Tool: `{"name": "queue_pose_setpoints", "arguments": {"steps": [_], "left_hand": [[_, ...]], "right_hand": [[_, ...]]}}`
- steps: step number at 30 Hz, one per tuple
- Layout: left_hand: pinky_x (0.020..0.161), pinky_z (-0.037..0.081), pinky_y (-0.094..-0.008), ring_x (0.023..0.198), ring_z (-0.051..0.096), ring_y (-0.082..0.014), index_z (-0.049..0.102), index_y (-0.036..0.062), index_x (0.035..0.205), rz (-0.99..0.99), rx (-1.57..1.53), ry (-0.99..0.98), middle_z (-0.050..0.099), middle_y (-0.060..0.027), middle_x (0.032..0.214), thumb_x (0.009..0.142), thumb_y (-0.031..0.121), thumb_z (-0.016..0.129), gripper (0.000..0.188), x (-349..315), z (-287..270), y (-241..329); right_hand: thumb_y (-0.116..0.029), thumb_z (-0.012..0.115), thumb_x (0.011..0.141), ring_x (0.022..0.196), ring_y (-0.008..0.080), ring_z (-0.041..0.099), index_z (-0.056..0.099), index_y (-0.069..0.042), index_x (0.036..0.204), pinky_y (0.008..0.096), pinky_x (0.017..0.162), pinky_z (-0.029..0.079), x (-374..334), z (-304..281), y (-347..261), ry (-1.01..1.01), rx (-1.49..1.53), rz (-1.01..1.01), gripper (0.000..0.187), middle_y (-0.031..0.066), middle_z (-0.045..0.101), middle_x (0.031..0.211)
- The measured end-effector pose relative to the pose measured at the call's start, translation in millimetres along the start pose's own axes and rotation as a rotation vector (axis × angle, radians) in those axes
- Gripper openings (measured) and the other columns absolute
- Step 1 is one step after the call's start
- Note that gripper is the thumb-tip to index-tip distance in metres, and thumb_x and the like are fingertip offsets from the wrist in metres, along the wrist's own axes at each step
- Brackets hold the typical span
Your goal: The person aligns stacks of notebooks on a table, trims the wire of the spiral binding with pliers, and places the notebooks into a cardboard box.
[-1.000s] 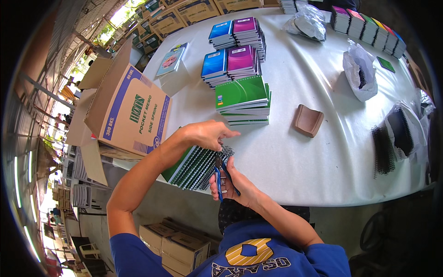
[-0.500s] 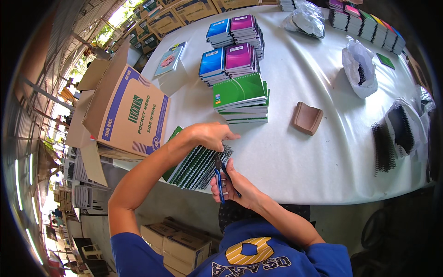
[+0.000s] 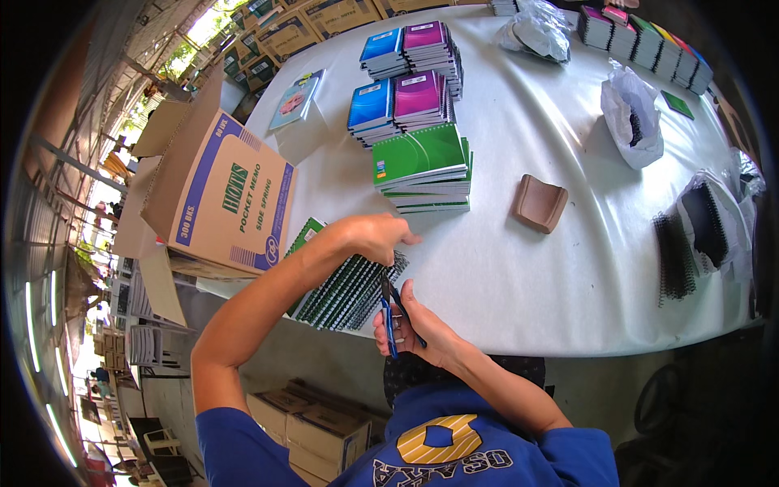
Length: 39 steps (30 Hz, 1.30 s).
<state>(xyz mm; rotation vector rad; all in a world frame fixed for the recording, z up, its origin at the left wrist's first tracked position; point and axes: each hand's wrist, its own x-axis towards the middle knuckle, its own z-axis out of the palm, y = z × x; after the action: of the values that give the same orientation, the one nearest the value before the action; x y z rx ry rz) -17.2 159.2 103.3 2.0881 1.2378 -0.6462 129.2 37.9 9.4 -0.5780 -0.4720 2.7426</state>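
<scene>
A row of green spiral notebooks (image 3: 339, 294) lies overlapped at the near table edge, their coils lined up side by side. My left hand (image 3: 378, 236) bends over the far right end of the coils, one finger jutting out to the right and the others closed down on a notebook there. Pliers with blue and black handles (image 3: 389, 315) are in my right hand (image 3: 428, 331). Their dark jaws point away from me and meet the coil ends just below my left fingers. What exactly lies between the jaws is too small to make out.
A large open cardboard box (image 3: 231, 191) stands left. Beyond my hands are stacked green notebooks (image 3: 420, 158), blue notebooks (image 3: 372, 104) and purple notebooks (image 3: 419, 93). A brown curved block (image 3: 540, 203) sits right of them. Plastic bags (image 3: 631, 122) and loose black coils (image 3: 675, 256) lie farther right.
The pliers and my right hand have shifted very slightly at the coil ends. Both hands stay in nearly the same place; the whole view has tilted a little.
</scene>
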Motion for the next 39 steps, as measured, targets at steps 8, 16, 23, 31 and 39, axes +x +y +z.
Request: {"name": "queue_pose_setpoints", "arguments": {"steps": [8,16,23,31,39], "left_hand": [[0.094,0.05,-0.0383,0.108,0.063,-0.0376,0.045,0.0051,0.141,-0.037,0.018,-0.047,0.061,-0.0262,0.122,0.071,0.002,0.063,0.073,0.3,-9.1,10.2],[0.095,0.049,-0.0367,0.113,0.061,-0.036,0.045,0.0032,0.14,-0.052,0.031,-0.062,0.058,-0.026,0.126,0.072,0.007,0.067,0.072,8.8,-3.5,5.3],[0.088,0.051,-0.0378,0.102,0.065,-0.0376,0.049,0.0025,0.137,-0.041,0.048,-0.011,0.064,-0.0278,0.113,0.071,0.008,0.069,0.069,17.7,5.4,2.2],[0.083,0.053,-0.0415,0.093,0.066,-0.0405,0.049,0.0031,0.137,0.014,0.016,0.073,0.066,-0.0297,0.101,0.065,0.0,0.059,0.073,14.5,15.0,-4.5],[0.083,0.053,-0.0413,0.094,0.066,-0.0406,0.048,0.0039,0.139,0.001,0.009,0.036,0.066,-0.0296,0.101,0.066,0.002,0.059,0.074,13.9,12.0,-3.4]], "right_hand": [[-0.07,0.018,0.093,0.063,0.019,0.056,0.058,-0.003,0.089,0.0331,0.064,0.052,5.9,-14.3,-5.5,-0.02,-0.049,-0.055,0.078,0.0052,0.058,0.073],[-0.071,0.02,0.093,0.06,0.0179,0.052,0.056,-0.004,0.085,0.0309,0.059,0.048,4.0,-8.5,-11.8,0.004,0.012,0.014,0.076,0.005,0.055,0.069],[-0.071,0.022,0.093,0.059,0.0174,0.05,0.055,-0.005,0.083,0.0309,0.058,0.046,19.2,-35.3,-9.6,-0.356,0.205,0.078,0.074,0.0046,0.053,0.069],[-0.071,0.02,0.092,0.069,0.0193,0.061,0.058,-0.005,0.088,0.0337,0.067,0.053,6.7,-17.4,-5.7,0.013,-0.035,-0.006,0.077,0.0067,0.06,0.075],[-0.071,0.019,0.093,0.068,0.02,0.06,0.058,-0.005,0.089,0.0342,0.067,0.053,2.8,-15.2,-4.4,-0.02,-0.033,0.05,0.077,0.0073,0.06,0.075]]}}
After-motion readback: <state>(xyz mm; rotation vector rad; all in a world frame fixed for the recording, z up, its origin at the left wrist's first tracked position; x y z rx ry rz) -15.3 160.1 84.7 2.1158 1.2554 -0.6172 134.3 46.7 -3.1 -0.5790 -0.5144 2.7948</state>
